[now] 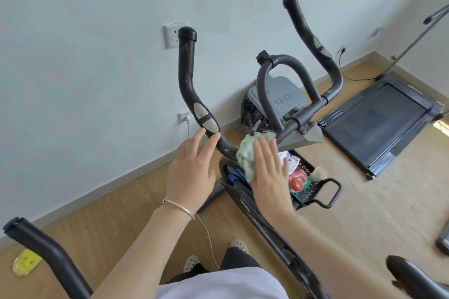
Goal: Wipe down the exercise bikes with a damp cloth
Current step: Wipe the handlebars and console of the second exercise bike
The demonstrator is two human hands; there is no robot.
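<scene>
The right hand lies flat with its fingers straight, pressing a crumpled pale green cloth against the low bend of the black curved tubular handlebar of the exercise bike, just above a dark oval panel that may be the bike's console, though blur makes this hard to tell. The left hand is released and spread, grasping nothing, its fingertips touching the handlebar just below the silver oval sensor pad. The wiping looks to be in its early or middle part. The cloth is working the centre of the bar, while the upper left grip shows pale scuffs or dust, and the right-hand horn, the grey inner loop and the frame below appear untouched by it now. A second black handlebar rises at the lower left, probably from another bike awaiting its turn. Just beside the right hand a black perforated metal tray holds a paper cup and small packets, and a grey lidded bin stands against the wall. A black treadmill lies on the wooden floor, well apart.
</scene>
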